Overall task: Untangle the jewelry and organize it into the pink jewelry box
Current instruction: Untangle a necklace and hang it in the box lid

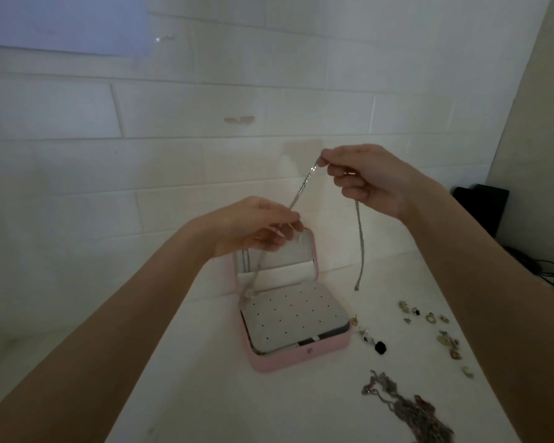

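the left hand (pixel 256 227) and the right hand (pixel 365 177) are raised above the desk (pixel 205 394), and each pinches the silver chain (pixel 301 183) between thumb and curled fingers. the stretch between the hands runs taut and slanted; its links blur into a plain strip. from under the right hand one end hangs free, stopping above the desk just beyond the box's far right corner. from the left hand the other end drops in front of the raised lid, and whether its knotted tip touches the tray or hangs over it cannot be told.

the pink jewelry box (pixel 301 356) stands open near the middle of the desk, lid upright toward the wall (pixel 173 123). the left hand hides the lid's top edge, and a grey perforated insert (pixel 291 318) covers whatever lies beneath it.

along the desk's right side lie scattered earrings (pixel 429 318), too small to make out singly, and a tangled heap of chains (pixel 406 407) cut off by the bottom edge. the right forearm covers the right edge. left of the box the desk is bare white up to its left edge. dark cables (pixel 544 270) lie off the far right corner.
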